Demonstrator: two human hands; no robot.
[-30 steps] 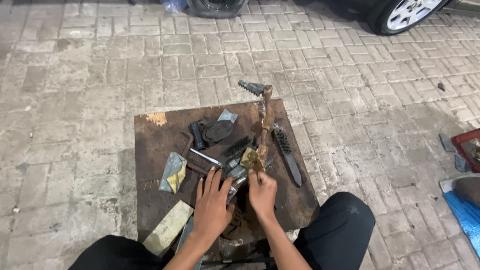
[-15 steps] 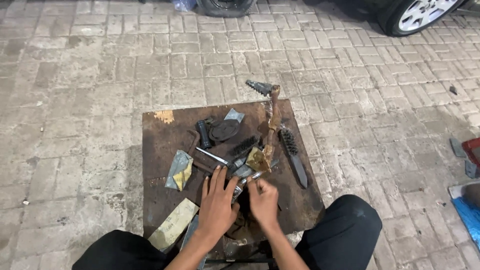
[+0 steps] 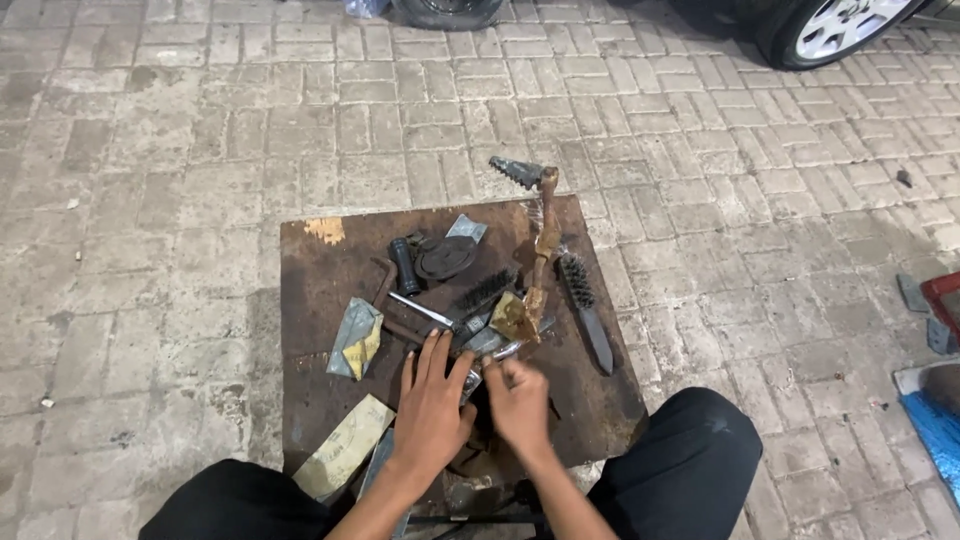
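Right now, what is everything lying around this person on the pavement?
board: one, rusty brown, flat on the brick paving
wire brushes: two, dark, right and middle of board
rusty tool: one, brown with toothed head, far edge
round part: one, black, top middle
sandpaper pieces: several, grey-yellow, left side
car wheels: two, at the top edge
blue item: one, right edge
left hand: spread flat over small metal parts
right hand: blurred, grip unclear
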